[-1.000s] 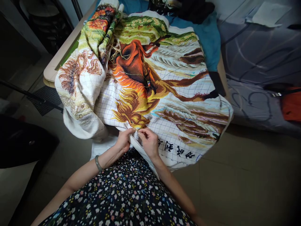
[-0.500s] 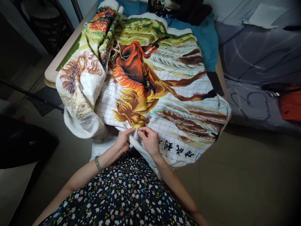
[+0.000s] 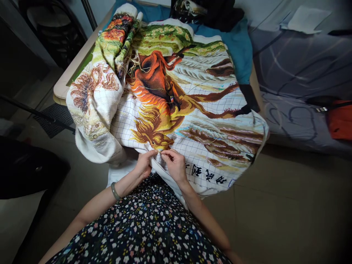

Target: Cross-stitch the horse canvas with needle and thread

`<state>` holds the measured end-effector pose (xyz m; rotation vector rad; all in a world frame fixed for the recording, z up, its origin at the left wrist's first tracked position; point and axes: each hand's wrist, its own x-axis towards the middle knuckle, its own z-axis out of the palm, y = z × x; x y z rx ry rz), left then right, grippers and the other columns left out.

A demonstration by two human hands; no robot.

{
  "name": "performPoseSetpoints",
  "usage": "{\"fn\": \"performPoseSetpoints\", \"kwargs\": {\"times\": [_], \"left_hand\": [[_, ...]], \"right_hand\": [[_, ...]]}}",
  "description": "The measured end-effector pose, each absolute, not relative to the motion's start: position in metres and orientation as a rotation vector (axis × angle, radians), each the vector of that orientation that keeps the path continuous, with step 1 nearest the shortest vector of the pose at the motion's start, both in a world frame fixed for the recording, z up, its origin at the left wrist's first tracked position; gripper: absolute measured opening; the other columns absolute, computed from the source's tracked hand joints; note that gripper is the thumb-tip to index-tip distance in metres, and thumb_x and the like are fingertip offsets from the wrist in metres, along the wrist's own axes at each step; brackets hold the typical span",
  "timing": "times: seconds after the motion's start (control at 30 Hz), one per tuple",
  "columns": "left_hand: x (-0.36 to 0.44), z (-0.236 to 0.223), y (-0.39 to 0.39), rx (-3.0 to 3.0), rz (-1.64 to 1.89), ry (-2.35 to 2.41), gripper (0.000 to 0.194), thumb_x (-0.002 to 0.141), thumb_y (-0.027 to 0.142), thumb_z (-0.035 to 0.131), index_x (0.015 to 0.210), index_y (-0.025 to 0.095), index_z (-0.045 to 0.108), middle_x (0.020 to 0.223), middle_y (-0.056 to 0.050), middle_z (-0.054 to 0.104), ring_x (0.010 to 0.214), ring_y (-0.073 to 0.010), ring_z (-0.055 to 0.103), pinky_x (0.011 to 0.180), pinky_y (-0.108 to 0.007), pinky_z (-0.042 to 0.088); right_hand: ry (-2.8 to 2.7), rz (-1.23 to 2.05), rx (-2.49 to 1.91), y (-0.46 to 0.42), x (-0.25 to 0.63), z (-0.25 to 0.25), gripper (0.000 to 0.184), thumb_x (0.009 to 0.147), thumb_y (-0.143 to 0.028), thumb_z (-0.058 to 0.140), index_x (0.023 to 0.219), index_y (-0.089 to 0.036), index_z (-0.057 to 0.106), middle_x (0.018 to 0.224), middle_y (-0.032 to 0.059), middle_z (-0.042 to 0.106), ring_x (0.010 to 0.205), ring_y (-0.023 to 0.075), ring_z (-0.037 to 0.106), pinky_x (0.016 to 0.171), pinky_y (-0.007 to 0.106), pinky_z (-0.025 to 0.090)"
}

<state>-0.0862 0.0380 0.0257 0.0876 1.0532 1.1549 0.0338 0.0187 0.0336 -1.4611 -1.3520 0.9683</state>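
Note:
A large cross-stitch cloth [image 3: 187, 106] with a grid and a stitched horse [image 3: 156, 128] lies over the table and hangs off its near edge. My left hand [image 3: 144, 164] pinches the near edge of this cloth between thumb and fingers, just below the horse's head. Close beside it, my right hand [image 3: 175, 164] is closed in a pinch at the same spot. Whatever lies between its fingertips is too small to make out. Black stitched characters [image 3: 209, 176] show on the cloth to the right of my right hand.
At the left the cloth is bunched in a thick roll [image 3: 95, 99], its reverse side showing. Loose threads [image 3: 136, 64] lie near the roll. A wooden table [image 3: 62, 86] with a teal cover [image 3: 242, 47] is underneath. Dark items [image 3: 217, 14] rest at the back; an orange-red thing [image 3: 341, 121] is far right.
The view has shifted very slightly. Both hands stay together at the cloth's near edge, with almost no visible movement.

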Motion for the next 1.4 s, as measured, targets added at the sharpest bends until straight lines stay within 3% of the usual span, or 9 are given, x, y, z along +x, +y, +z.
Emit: {"fn": "performPoseSetpoints", "kwargs": {"times": [0.33, 0.5, 0.63, 0.73, 0.83, 1.07, 1.23, 1.4], "left_hand": [[-0.094, 0.026, 0.047, 0.065, 1.001, 1.008, 0.036, 0.051, 0.015, 0.081, 0.084, 0.015, 0.069, 0.072, -0.003, 0.073, 0.082, -0.0237, 0.071, 0.089, -0.038, 0.052], [-0.101, 0.032, 0.059, 0.135, 0.879, 0.972, 0.027, 0.056, 0.016, 0.08, 0.08, 0.014, 0.068, 0.077, -0.004, 0.072, 0.083, -0.0213, 0.07, 0.093, -0.036, 0.051], [-0.107, 0.036, 0.065, 0.187, 0.771, 0.931, 0.029, 0.061, 0.016, 0.078, 0.089, 0.016, 0.069, 0.081, -0.002, 0.073, 0.087, -0.0206, 0.069, 0.093, -0.034, 0.05], [-0.112, 0.038, 0.066, 0.197, 0.723, 0.929, 0.033, 0.062, 0.014, 0.077, 0.094, 0.017, 0.07, 0.085, -0.002, 0.074, 0.088, -0.0192, 0.068, 0.093, -0.033, 0.05], [-0.117, 0.039, 0.063, 0.21, 0.723, 0.924, 0.039, 0.062, 0.016, 0.079, 0.1, 0.017, 0.069, 0.091, -0.003, 0.074, 0.092, -0.0196, 0.068, 0.094, -0.032, 0.049], [-0.115, 0.038, 0.047, 0.179, 0.817, 0.913, 0.042, 0.056, 0.01, 0.077, 0.097, 0.015, 0.068, 0.078, 0.002, 0.07, 0.074, -0.0139, 0.063, 0.088, -0.029, 0.048], [-0.103, 0.035, 0.042, 0.15, 0.909, 0.949, 0.042, 0.056, 0.014, 0.08, 0.096, 0.015, 0.068, 0.081, -0.002, 0.073, 0.089, -0.0207, 0.069, 0.092, -0.033, 0.048], [-0.099, 0.034, 0.041, 0.158, 0.935, 0.966, 0.043, 0.057, 0.018, 0.082, 0.097, 0.015, 0.069, 0.088, -0.006, 0.076, 0.101, -0.026, 0.069, 0.095, -0.038, 0.05]], "right_hand": [[-1.245, 1.034, -1.528, 0.026, 0.029, 0.039, 0.013, 0.077, -0.029, 0.064, 0.075, -0.019, 0.072, 0.074, 0.0036, 0.072, 0.066, 0.0174, 0.062, 0.065, 0.029, 0.049], [-1.129, 1.031, -1.541, 0.038, 0.019, 0.047, 0.012, 0.076, -0.029, 0.066, 0.078, -0.018, 0.07, 0.069, 0.0012, 0.07, 0.061, 0.0153, 0.061, 0.062, 0.027, 0.048], [-1.171, 0.94, -1.541, 0.043, 0.021, 0.057, 0.019, 0.087, -0.029, 0.054, 0.089, -0.018, 0.07, 0.066, -0.0008, 0.066, 0.062, 0.0151, 0.061, 0.064, 0.027, 0.047], [-1.236, 0.795, -1.594, 0.044, 0.027, 0.066, 0.026, 0.092, -0.023, 0.047, 0.094, -0.02, 0.072, 0.077, 0.0017, 0.07, 0.072, 0.016, 0.064, 0.071, 0.028, 0.048], [-1.409, 0.723, -1.62, 0.045, 0.028, 0.076, 0.024, 0.092, -0.017, 0.05, 0.092, -0.02, 0.074, 0.092, 0.0045, 0.07, 0.085, 0.0173, 0.064, 0.079, 0.03, 0.049], [-1.916, 0.704, -1.765, 0.054, 0.017, 0.086, 0.015, 0.085, -0.01, 0.063, 0.087, -0.019, 0.074, 0.089, 0.0071, 0.064, 0.091, 0.0212, 0.058, 0.08, 0.032, 0.046], [-2.093, 0.611, -1.77, 0.059, 0.016, 0.09, 0.018, 0.085, -0.006, 0.057, 0.078, -0.018, 0.067, 0.085, 0.0089, 0.065, 0.086, 0.022, 0.056, 0.076, 0.032, 0.042], [-1.991, 0.651, -1.82, 0.065, 0.018, 0.09, 0.012, 0.089, -0.01, 0.053, 0.089, -0.018, 0.063, 0.074, 0.0067, 0.066, 0.067, 0.0205, 0.055, 0.063, 0.03, 0.035]]}}
